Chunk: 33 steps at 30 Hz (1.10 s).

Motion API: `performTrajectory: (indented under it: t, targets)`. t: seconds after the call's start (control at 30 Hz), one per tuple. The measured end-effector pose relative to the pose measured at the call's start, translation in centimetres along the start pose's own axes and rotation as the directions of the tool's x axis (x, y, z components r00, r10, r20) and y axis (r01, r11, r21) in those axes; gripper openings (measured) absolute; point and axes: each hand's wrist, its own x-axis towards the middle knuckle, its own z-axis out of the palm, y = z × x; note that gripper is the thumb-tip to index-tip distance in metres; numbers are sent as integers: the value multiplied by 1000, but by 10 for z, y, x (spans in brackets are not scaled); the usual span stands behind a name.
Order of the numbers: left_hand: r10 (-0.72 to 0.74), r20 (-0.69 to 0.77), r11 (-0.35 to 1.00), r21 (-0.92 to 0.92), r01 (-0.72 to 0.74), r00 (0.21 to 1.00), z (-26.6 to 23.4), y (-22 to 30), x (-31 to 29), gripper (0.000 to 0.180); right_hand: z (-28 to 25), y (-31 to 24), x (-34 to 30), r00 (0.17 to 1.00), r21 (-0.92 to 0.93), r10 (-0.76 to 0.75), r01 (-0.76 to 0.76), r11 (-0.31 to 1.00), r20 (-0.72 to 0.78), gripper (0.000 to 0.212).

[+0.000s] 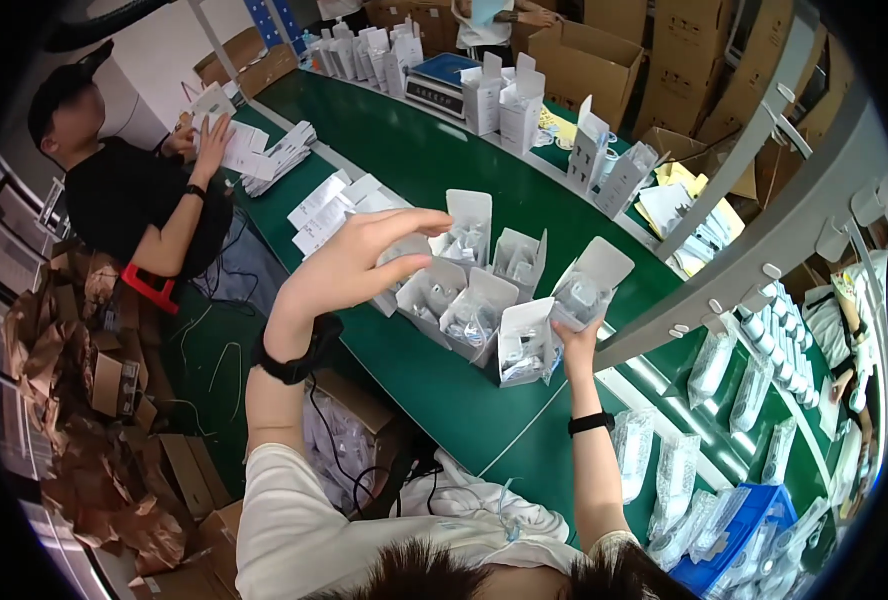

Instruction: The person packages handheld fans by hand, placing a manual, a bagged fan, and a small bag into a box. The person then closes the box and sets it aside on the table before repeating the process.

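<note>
Across the long green worktable [384, 120], I see a tilted, open white cardboard box [601, 262] with clear-wrapped contents, grasped low down by the right hand [576, 345]. Just beside it stands a cluster of similar open white boxes [472, 305]; above their left side hangs the left hand [359, 255], released, thumb and fingers apart. Farther left, a black-clad person [129, 190] handles white sheets [232, 150].

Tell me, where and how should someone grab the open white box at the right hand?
Grip the box low around its body, probably from the near right side, where the right hand holds it: other boxes crowd its left, and the raised flap would likely bend if pulled.
</note>
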Motion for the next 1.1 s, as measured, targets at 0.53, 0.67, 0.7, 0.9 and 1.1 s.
performTrajectory:
  t: [0.53,0.67,0.7,0.9,1.1]
  targets:
    - [-693,-522,713,-602,361,498,68,-149,-178,55,7,-50,-43,999,54,-22,20,998,34,68]
    - [-649,-262,697,-582,420,714,58,-196,-165,78,19,-68,-89,992,4,-114,114,993,54,89]
    - [-637,-249,699,-584,411,729,53,-201,-157,78,27,-72,-98,994,-49,-95,97,994,58,92]
    - [-564,-37,738,-471,483,825,31,-209,-93,75,46,-60,-118,996,-210,74,-85,974,-57,115]
    - [-460,-27,763,-523,380,887,32,-240,-76,54,40,-117,-134,996,-286,39,-61,956,-82,115]
